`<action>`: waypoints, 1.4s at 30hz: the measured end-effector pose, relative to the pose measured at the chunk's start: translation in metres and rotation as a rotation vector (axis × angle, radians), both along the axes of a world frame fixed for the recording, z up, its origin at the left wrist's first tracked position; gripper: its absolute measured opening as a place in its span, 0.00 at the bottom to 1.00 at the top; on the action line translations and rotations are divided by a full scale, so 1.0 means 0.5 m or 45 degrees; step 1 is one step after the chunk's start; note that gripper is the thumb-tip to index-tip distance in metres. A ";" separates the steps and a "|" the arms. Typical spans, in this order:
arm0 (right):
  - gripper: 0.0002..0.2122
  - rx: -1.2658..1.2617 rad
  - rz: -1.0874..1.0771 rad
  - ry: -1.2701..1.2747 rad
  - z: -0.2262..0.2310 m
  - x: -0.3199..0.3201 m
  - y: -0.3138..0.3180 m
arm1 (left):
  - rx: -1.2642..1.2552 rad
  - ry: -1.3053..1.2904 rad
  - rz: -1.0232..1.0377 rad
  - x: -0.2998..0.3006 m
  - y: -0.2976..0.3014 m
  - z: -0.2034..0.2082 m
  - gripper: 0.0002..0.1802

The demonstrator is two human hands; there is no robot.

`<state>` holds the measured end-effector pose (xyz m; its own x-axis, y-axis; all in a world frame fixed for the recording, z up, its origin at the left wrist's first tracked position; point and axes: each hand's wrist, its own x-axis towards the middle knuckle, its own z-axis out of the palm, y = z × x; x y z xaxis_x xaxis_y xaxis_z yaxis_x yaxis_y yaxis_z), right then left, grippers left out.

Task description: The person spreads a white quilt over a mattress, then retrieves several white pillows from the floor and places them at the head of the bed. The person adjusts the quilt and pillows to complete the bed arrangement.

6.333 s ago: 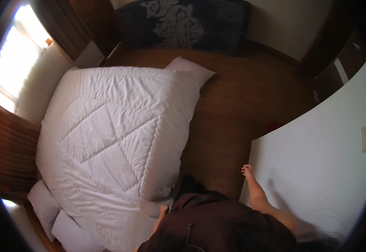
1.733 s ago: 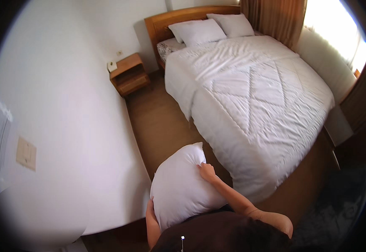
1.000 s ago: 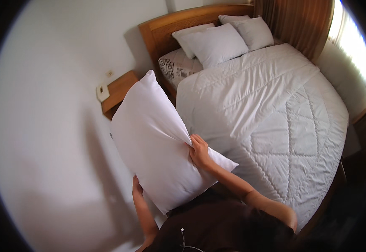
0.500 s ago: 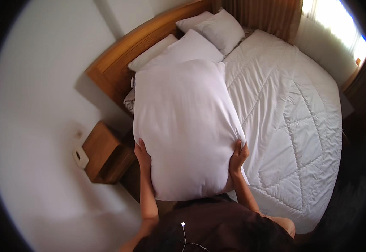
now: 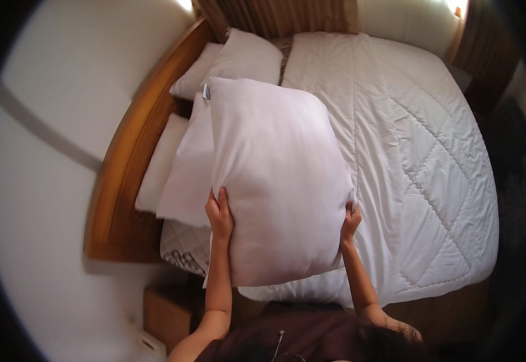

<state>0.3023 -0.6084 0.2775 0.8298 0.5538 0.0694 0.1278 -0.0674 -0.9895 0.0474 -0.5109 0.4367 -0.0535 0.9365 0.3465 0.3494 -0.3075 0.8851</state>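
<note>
A large white pillow (image 5: pixel 281 181) is held up in front of me over the near side of the bed. My left hand (image 5: pixel 219 214) is closed on its left edge, the fingers partly tucked behind it. On the opposite edge, my right hand (image 5: pixel 350 223) grips the pillow with the thumb on top. A small tag (image 5: pixel 206 92) shows at its far left corner. Behind it, another white pillow (image 5: pixel 181 175) lies against the headboard, partly covered by the held one.
A wooden headboard (image 5: pixel 118 199) runs along the left, with more white pillows (image 5: pixel 251 57) at its far end. The white quilted duvet (image 5: pixel 431 181) spreads over the bed to the right. A wooden nightstand (image 5: pixel 166 317) and a tissue box (image 5: pixel 148 345) stand at the lower left.
My view has turned left, so the bed and headboard sit differently in it. Both hands keep hold of the pillow, which has shifted rightward in the picture, showing its tagged corner.
</note>
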 end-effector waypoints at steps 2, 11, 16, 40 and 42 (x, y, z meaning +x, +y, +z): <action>0.16 0.054 -0.090 -0.008 -0.003 -0.003 0.068 | 0.023 0.006 -0.018 0.011 0.099 -0.014 0.23; 0.21 0.030 -0.208 -0.075 -0.006 0.064 0.498 | -0.013 -0.050 -0.341 0.109 0.601 0.032 0.33; 0.23 -0.019 -0.166 -0.040 -0.103 0.138 0.831 | -0.166 0.207 -0.344 0.164 0.951 -0.012 0.41; 0.15 -0.501 0.568 -0.381 -0.255 0.195 0.749 | -0.215 0.776 0.234 0.192 0.984 -0.238 0.44; 0.12 -0.222 0.466 -0.122 -0.226 0.175 0.644 | 0.106 0.688 0.297 0.176 0.852 -0.232 0.44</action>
<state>0.3898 -0.2862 0.1645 0.5706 0.8211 0.0161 0.2655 -0.1660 -0.9497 0.1355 -0.0852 0.3207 -0.0505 0.8896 0.4540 0.8105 -0.2291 0.5391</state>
